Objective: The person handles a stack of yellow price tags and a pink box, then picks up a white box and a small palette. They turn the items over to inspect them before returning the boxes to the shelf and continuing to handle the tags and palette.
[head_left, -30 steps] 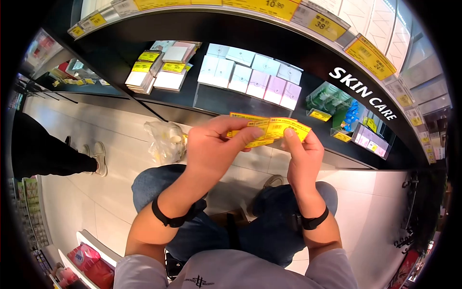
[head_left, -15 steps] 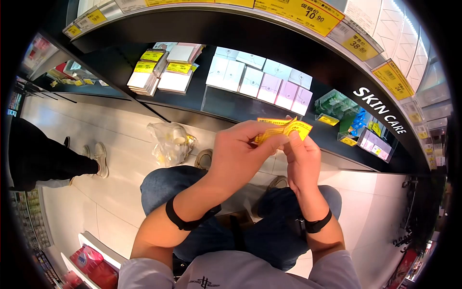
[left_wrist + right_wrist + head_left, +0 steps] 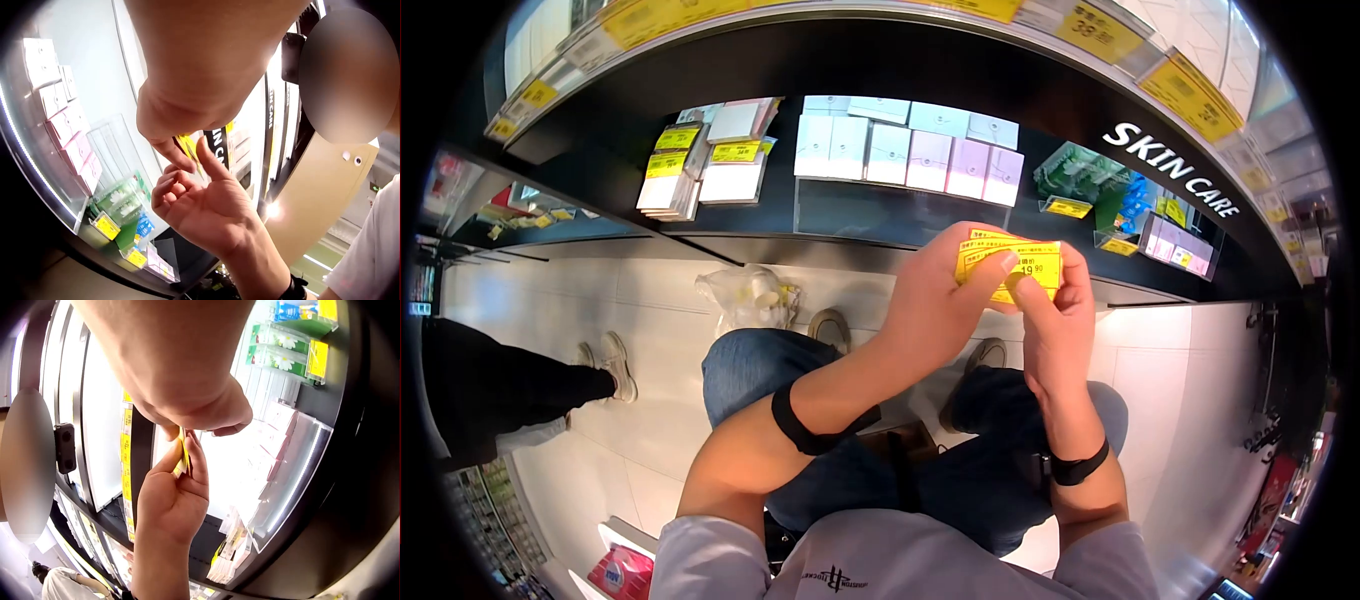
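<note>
Both hands hold a small overlapping stack of yellow price tags (image 3: 1040, 262) in front of the lower shelf in the head view. The left hand (image 3: 930, 300) grips the stack from its left side, with the thumb lying across the top tag. At the right edge, the right hand (image 3: 1060, 318) pinches the tags, thumb on their face and fingers behind. The printed side faces up, and the top tag reads 19.90. From the left wrist, only a sliver of the tags (image 3: 187, 147) shows between the hands. The right wrist view catches them edge-on.
White and pink boxes (image 3: 910, 155) stand on the black shelf, with tagged packs (image 3: 685, 165) to their left and green packs (image 3: 1080, 172) to their right. A clear plastic bag (image 3: 750, 298) lies on the floor. Another person's leg (image 3: 510, 385) is at the left.
The tags were spread out between the hands, then bunched together, and now lie overlapped with their print facing up. The left hand has moved right, closer to the right hand.
</note>
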### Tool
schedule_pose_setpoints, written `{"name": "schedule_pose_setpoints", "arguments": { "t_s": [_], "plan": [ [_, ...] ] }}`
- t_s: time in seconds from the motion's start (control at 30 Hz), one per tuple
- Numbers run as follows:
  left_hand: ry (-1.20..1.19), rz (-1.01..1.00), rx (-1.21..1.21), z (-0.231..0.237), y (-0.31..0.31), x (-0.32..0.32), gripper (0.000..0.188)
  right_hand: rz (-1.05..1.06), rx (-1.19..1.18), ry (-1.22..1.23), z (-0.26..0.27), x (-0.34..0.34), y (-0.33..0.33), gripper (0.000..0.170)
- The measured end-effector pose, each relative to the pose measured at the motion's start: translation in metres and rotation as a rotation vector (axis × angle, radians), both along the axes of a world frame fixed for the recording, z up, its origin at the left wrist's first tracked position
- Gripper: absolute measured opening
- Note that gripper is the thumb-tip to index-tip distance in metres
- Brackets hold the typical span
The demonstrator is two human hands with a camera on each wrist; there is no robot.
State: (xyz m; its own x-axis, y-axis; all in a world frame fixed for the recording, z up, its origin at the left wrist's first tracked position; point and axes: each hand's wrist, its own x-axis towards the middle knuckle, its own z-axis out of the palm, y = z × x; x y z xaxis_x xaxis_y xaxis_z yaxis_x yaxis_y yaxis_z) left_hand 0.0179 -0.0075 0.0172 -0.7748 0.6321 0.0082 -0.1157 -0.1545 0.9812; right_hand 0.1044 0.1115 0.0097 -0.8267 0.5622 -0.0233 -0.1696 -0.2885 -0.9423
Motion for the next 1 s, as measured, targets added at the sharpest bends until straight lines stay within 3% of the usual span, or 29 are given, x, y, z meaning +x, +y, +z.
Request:
{"name": "schedule_pose_setpoints", "arguments": {
  "t_s": [0.07,0.2,0.23,0.3,0.37,0.4,0.5,0.57,0.6,0.67,0.7,0.8,0.83,0.87,0.97,1.0],
  "plan": [
    [-0.309,-0.125,0.222,-0.001,0.008,0.003,0.033,-0.049,0.048,0.05,0.011,0.006,0.0,0.062],
    [-0.385,-0.21,0.198,-0.007,0.02,0.023,0.047,-0.127,0.153,0.222,0.014,0.012,-0.006,0.069],
    [-0.458,-0.247,0.201,-0.007,0.022,0.026,0.052,-0.211,0.191,0.237,0.014,0.013,-0.01,0.057],
    [-0.586,-0.341,0.236,-0.004,0.023,0.03,0.063,-0.226,0.226,0.265,0.005,0.022,-0.001,0.05],
    [-0.627,-0.368,0.208,0.0,0.024,0.033,0.062,-0.243,0.247,0.321,-0.004,0.026,0.007,0.034],
    [-0.661,-0.381,0.185,0.001,0.025,0.033,0.061,-0.245,0.251,0.323,-0.006,0.025,0.009,0.034],
    [-0.64,-0.405,0.201,-0.005,0.025,0.032,0.056,-0.213,0.126,0.373,-0.005,0.019,0.007,0.042],
    [-0.65,-0.358,0.242,-0.012,0.026,0.031,0.052,-0.077,0.05,0.393,-0.002,0.014,0.004,0.06],
    [-0.659,-0.318,0.283,-0.014,0.026,0.032,0.049,-0.073,0.044,0.392,-0.003,0.01,0.001,0.06],
    [-0.671,-0.297,0.281,-0.008,0.02,0.032,0.045,-0.058,0.148,0.434,-0.003,0.0,-0.005,0.078],
    [-0.682,-0.272,0.355,-0.007,0.018,0.033,0.046,-0.009,0.087,0.494,-0.003,-0.002,-0.007,0.085],
    [-0.7,-0.261,0.436,-0.004,0.007,0.029,0.049,0.026,0.09,0.416,0.002,-0.009,-0.016,0.087],
    [-0.639,-0.221,0.359,-0.003,0.004,0.029,0.05,0.076,0.083,0.418,0.005,-0.009,-0.02,0.064],
    [-0.577,-0.181,0.281,-0.002,0.001,0.029,0.051,0.078,0.081,0.42,0.004,-0.011,-0.022,0.064],
    [-0.428,-0.218,0.175,-0.015,-0.006,0.016,0.051,0.006,0.033,0.268,0.009,-0.023,-0.03,0.021],
    [-0.375,-0.259,0.109,-0.018,-0.01,0.01,0.051,0.006,0.029,0.271,0.01,-0.027,-0.03,0.021]
  ]
}}
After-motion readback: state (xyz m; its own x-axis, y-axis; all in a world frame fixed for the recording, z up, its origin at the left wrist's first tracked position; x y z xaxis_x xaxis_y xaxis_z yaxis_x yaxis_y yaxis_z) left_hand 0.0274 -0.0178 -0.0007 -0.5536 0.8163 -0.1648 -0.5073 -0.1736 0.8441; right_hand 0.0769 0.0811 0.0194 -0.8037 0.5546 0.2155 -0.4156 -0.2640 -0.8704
